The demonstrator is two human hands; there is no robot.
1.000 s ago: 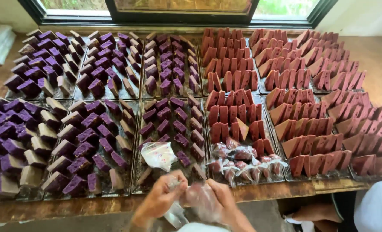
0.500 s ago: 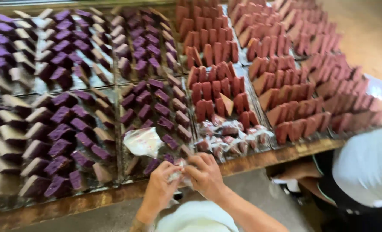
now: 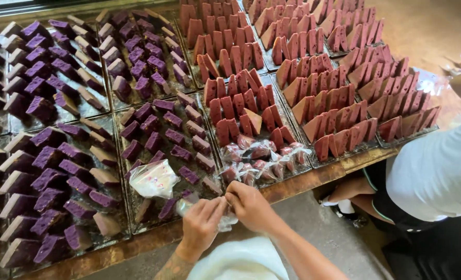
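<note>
Two hands pinching one clear wrapper at the counter's near edge.

Left hand and right hand both gripping the small clear wrapper; just beyond, a loose plastic bag on purple slabs, wrapped pieces, then red slabs farther back.

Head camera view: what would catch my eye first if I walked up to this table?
Rows of purple wedge-shaped slices fill the trays on the left, and red-brown slices stand in rows on the right. At the near edge, the left hand and right hand pinch a clear plastic wrapper, beside a pile of wrapped pieces.
</note>
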